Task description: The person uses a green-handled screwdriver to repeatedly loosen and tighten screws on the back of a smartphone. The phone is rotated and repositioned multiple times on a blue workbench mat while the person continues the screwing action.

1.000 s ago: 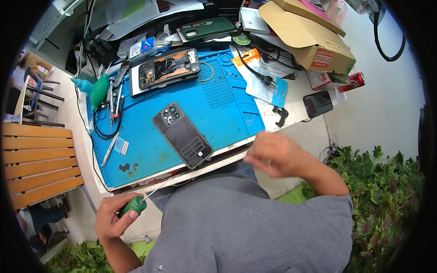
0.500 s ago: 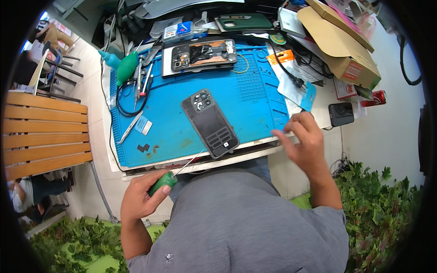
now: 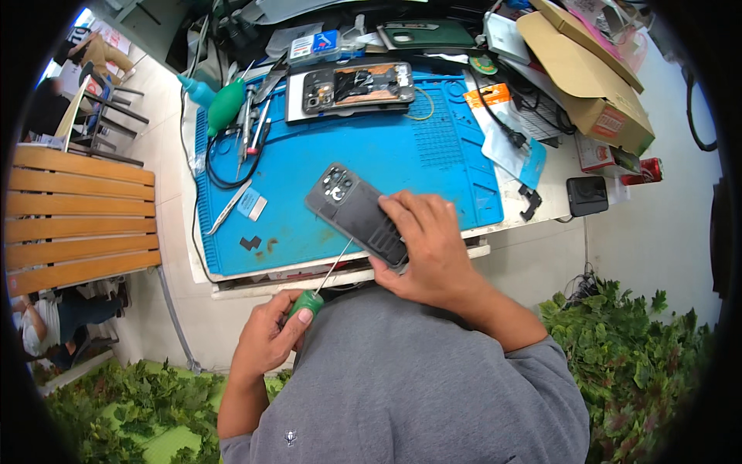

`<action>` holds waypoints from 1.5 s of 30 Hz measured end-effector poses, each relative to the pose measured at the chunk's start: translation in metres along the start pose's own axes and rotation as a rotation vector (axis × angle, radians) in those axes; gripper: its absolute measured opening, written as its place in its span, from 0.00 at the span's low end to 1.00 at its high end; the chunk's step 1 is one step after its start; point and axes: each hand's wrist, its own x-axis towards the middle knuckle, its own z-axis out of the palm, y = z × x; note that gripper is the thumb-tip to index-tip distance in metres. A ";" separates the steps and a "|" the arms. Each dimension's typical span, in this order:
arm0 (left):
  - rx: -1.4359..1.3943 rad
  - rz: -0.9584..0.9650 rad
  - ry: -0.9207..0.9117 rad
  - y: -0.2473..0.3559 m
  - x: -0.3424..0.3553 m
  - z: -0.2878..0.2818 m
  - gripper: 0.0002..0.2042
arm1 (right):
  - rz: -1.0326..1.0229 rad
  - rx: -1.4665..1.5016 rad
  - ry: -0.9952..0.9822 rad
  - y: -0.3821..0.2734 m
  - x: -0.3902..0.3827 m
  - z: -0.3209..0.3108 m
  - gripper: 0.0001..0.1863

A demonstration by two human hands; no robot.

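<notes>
One green-handled tool (image 3: 305, 306) is gripped in my left hand (image 3: 267, 338), lower left of centre. My right hand (image 3: 434, 249) clasps a dark phone (image 3: 357, 210) mid-frame, over a blue mat (image 3: 340, 147) on the bench (image 3: 553, 204).

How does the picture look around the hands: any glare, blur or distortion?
Head view: fairly even light on the blue mat, small glints at the camera end of the phone; head view: right hand looks slightly soft, green-handled screwdriver distinct, though tip contact can't be told; head view: the fisheye's black rim swallows the corners.
</notes>
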 end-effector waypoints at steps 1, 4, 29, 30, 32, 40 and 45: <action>-0.017 -0.003 -0.019 -0.004 0.000 0.004 0.17 | -0.019 0.008 0.009 0.001 0.000 0.000 0.44; -0.097 0.002 -0.043 -0.006 0.002 0.011 0.18 | -0.008 0.081 0.017 0.001 0.001 0.004 0.45; -0.376 -0.124 -0.076 -0.006 -0.009 0.029 0.19 | -0.067 0.053 -0.074 0.015 0.012 0.008 0.46; -0.367 -0.115 -0.069 -0.007 -0.009 0.029 0.19 | -0.069 0.058 -0.071 0.015 0.012 0.008 0.46; -0.339 -0.111 -0.065 -0.007 -0.010 0.027 0.19 | -0.087 0.059 -0.077 0.016 0.013 0.006 0.45; -0.303 -0.124 -0.028 -0.006 -0.010 0.025 0.20 | -0.072 0.075 -0.106 0.015 0.012 0.004 0.44; -0.292 -0.128 -0.001 -0.007 -0.009 0.025 0.22 | -0.066 0.082 -0.099 0.015 0.010 0.004 0.44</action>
